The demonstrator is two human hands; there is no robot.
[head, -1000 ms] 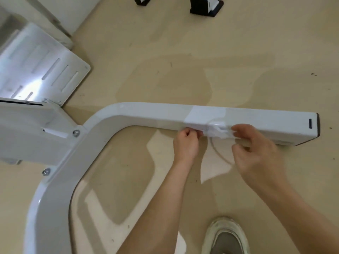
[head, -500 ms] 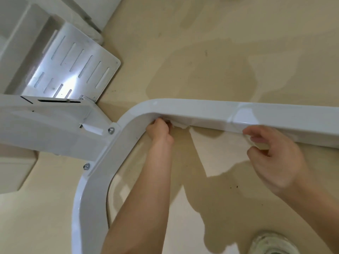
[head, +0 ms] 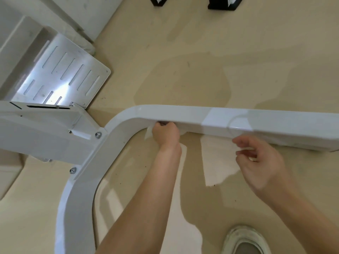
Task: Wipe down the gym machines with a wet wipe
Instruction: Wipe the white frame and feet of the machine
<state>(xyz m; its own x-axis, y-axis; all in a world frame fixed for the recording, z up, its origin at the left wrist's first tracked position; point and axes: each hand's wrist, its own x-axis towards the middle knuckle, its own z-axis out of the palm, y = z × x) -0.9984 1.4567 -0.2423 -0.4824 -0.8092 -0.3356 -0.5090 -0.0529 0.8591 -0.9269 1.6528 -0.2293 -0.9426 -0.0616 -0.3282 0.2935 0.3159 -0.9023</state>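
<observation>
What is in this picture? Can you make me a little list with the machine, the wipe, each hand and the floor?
machine: white frame bar, curving at its left end
wipe: white wet wipe, bunched against the bar's near side by the bend
left hand: grips the wipe against the bar
right hand: fingers loosely curled, holds nothing, just below the bar
floor: beige, with patchy marks
also there: slotted metal plate, one shoe
</observation>
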